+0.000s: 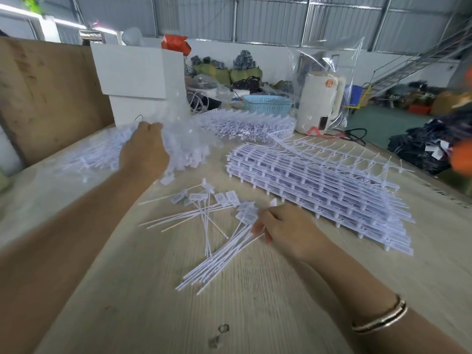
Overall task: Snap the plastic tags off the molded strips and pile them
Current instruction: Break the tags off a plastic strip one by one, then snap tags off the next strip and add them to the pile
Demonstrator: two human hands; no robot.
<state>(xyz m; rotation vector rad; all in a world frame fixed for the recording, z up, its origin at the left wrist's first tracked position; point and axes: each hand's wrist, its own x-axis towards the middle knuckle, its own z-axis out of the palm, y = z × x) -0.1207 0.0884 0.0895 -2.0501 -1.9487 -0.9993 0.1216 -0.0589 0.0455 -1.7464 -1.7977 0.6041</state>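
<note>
Left hand [143, 152]: fingers curled into the tag pile [178, 149]. Right hand [286, 229]: fingers pinching loose tags [224, 254]; molded strips [319, 195] just beyond. Tag printing unreadable.

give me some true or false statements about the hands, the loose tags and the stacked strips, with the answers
1. The right hand gathers a bundle of loose tags on the table. True.
2. The left hand rests in the blue basket. False: it is on the big tag pile.
3. The stacked strips lie right of the loose tags. True.
4. A bracelet is on the left wrist. False: the bracelet is on the right wrist.
</note>
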